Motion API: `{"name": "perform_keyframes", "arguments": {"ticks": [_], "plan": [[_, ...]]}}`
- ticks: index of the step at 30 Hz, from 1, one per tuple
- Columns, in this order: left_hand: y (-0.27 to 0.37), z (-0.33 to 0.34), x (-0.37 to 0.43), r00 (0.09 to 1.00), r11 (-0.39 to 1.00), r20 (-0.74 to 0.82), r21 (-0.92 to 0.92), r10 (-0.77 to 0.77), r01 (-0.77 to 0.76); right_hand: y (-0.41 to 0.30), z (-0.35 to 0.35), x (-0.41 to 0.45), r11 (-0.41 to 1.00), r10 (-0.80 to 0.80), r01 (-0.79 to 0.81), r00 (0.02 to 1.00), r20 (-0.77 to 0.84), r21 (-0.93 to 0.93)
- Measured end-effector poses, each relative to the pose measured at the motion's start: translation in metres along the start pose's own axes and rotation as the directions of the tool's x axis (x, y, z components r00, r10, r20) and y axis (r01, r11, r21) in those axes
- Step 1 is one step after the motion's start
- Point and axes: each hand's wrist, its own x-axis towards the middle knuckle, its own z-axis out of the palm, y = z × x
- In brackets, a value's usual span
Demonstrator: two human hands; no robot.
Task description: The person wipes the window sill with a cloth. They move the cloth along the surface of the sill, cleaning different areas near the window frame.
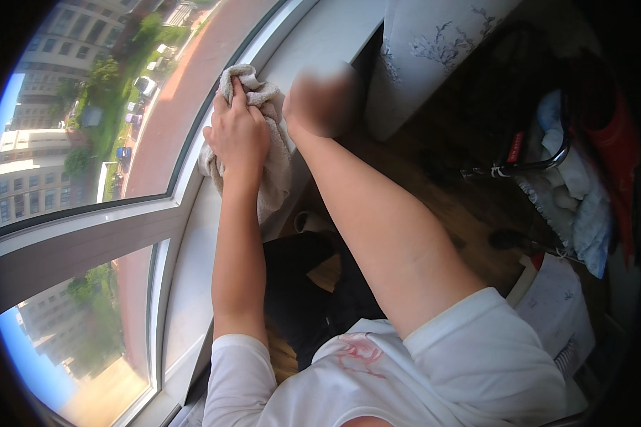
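A crumpled beige terry cloth lies over the inner edge of the white window frame and the windowsill. My left hand presses on it, fingers spread and pointing toward the far end, and part of the cloth bunches around the fingertips. The cloth's lower end hangs over the sill's edge. Just right of the cloth, my right hand is at the sill's room-side edge. It is blurred, so its fingers and anything in them cannot be made out.
Left of the frame is window glass, with buildings, trees and parked cars far below. A white curtain with a floral print hangs beyond my right hand. On the right, a metal-tube rack or chair bears fabrics. Below is wooden floor.
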Motion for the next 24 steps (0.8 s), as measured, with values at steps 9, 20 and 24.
{"name": "perform_keyframes", "arguments": {"ticks": [9, 20, 24], "plan": [[-0.005, 0.012, 0.001, 0.982, 0.994, -0.158, -0.009, 0.105, -0.108, 0.000, 0.002, -0.001, 0.999, 0.000, -0.001, 1.000, 0.022, 0.033], [-0.046, -0.024, -0.079, 0.997, 0.988, -0.054, -0.137, 0.061, -0.067, 0.001, 0.001, 0.001, 0.999, 0.011, -0.012, 1.000, 0.024, 0.039], [-0.048, -0.038, -0.077, 0.992, 0.935, 0.128, -0.353, 0.007, 0.039, 0.010, -0.011, 0.006, 0.986, 0.036, -0.042, 0.999, 0.038, 0.162]]}}
